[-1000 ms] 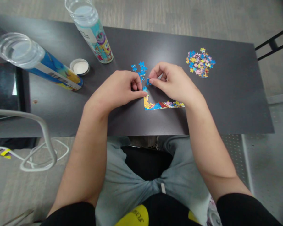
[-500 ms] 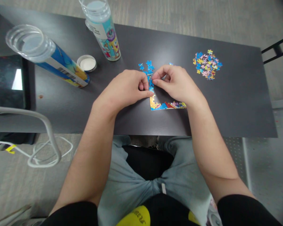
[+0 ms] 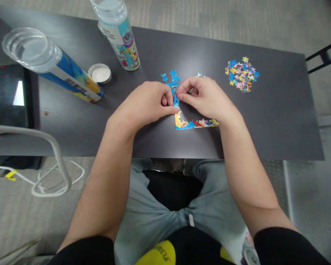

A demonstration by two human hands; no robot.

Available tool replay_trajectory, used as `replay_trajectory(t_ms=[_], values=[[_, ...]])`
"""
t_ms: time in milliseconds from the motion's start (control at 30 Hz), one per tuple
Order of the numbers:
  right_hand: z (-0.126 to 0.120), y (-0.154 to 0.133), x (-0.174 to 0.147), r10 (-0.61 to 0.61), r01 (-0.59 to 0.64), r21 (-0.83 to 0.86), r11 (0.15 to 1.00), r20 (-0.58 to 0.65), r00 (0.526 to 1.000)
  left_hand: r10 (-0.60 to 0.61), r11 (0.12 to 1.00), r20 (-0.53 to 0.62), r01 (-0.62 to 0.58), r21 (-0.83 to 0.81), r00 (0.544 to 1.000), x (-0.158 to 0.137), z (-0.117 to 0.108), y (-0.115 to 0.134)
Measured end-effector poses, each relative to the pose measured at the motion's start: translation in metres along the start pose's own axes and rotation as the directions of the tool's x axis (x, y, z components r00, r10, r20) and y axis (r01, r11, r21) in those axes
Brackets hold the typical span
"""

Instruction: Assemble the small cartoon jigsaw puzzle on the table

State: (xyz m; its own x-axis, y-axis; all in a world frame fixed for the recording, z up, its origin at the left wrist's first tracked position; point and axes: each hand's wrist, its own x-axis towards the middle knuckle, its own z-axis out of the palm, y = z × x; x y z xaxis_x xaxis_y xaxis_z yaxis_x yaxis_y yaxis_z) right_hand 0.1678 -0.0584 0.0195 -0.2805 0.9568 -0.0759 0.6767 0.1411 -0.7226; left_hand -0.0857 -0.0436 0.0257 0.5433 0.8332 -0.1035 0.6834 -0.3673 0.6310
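Observation:
On the dark table (image 3: 278,121) lies a joined L-shaped strip of jigsaw puzzle (image 3: 193,124), with a side running away from me and a side along the front. My left hand (image 3: 151,99) rests at the left side of the strip, thumb on its edge and fingers curled. My right hand (image 3: 201,94) is at the inner side of the same strip, thumb and forefinger pinched on a blue puzzle piece (image 3: 177,96), mostly hidden by the fingers. Loose blue pieces (image 3: 173,75) lie just beyond both hands. Another piece (image 3: 199,74) shows behind the right hand.
A heap of mixed puzzle pieces (image 3: 242,74) lies to the right. Two clear-topped printed tubes, a blue one (image 3: 71,81) and a teal one (image 3: 127,48), stand at the left near a round lid (image 3: 99,73). A black screen (image 3: 8,95) and white tubular frame (image 3: 52,140) are far left.
Both hands stay almost in place at the strip's left side. The view shifts very slightly, and a little more of the piece behind the right hand shows.

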Motion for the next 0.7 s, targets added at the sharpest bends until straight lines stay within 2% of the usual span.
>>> replay_trajectory(t_ms=[267, 500, 700], values=[[0.0021, -0.0003, 0.0031, -0.146, 0.147, -0.043, 0.988, 0.025, 0.989, -0.009, 1.000, -0.008, 0.009, -0.016, 1.000, 0.0004, 0.0011, -0.0013], [-0.0011, 0.0020, 0.0006, -0.100, 0.103, -0.044, 0.994, 0.047, 0.994, 0.007, 0.996, -0.014, -0.008, -0.083, 1.000, 0.0002, 0.0009, -0.0033], [-0.0023, -0.0006, 0.0013, -0.089, 0.091, -0.032, 0.995, 0.056, 0.994, -0.005, 0.997, -0.032, 0.003, -0.073, 0.999, 0.0017, 0.0041, -0.0042]])
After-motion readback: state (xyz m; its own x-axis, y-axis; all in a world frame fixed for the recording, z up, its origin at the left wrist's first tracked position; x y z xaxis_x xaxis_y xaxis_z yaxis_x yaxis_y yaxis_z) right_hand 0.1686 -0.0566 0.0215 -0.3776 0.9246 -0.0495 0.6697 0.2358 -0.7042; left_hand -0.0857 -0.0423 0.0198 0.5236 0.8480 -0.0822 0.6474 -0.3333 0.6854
